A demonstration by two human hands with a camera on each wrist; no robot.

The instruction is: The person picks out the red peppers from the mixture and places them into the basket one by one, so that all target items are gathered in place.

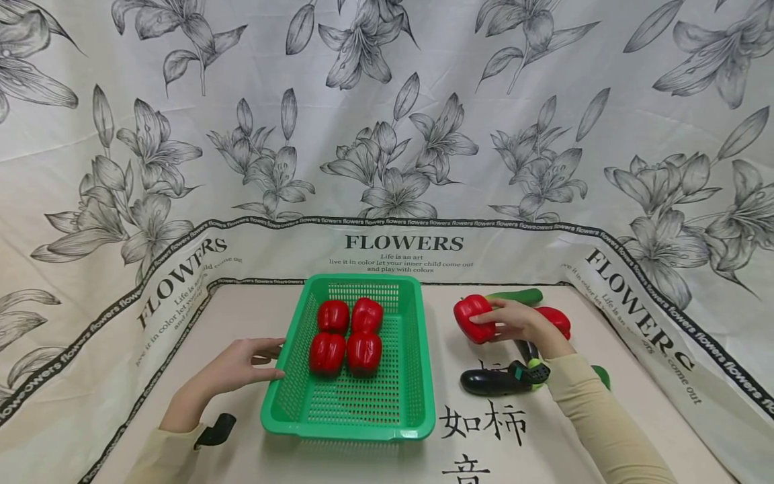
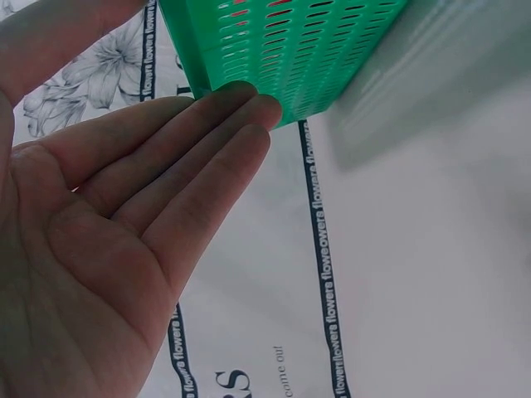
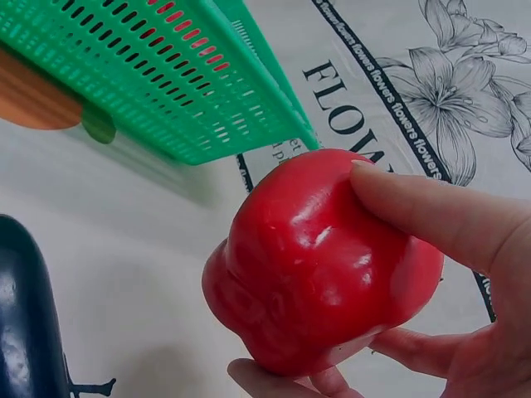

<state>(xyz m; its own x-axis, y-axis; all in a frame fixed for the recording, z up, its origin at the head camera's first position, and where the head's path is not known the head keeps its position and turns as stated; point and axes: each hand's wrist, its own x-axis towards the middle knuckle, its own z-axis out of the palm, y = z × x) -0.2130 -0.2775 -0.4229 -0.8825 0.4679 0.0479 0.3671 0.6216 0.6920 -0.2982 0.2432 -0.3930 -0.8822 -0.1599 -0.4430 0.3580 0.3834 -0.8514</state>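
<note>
My right hand point(image 1: 512, 320) grips a red bell pepper point(image 1: 474, 318) to the right of the basket, thumb on one side and fingers round the other. In the right wrist view the pepper point(image 3: 323, 261) hangs above the table. A green plastic basket point(image 1: 411, 403) stands in the middle, with several red bell peppers point(image 1: 364, 353) grouped in its left part. At the basket's left wall is my left hand point(image 1: 242, 366), its fingers extended and fingertips right at the rim. The left wrist view shows the palm point(image 2: 91, 249) bare, with nothing held in it.
Right of the basket lies a dark eggplant point(image 1: 492, 382), with another red bell pepper point(image 1: 555, 321) farther right. A green cucumber-like vegetable point(image 1: 520, 296) lies behind the right hand. Patterned cloth point(image 1: 399, 181) rises behind the table.
</note>
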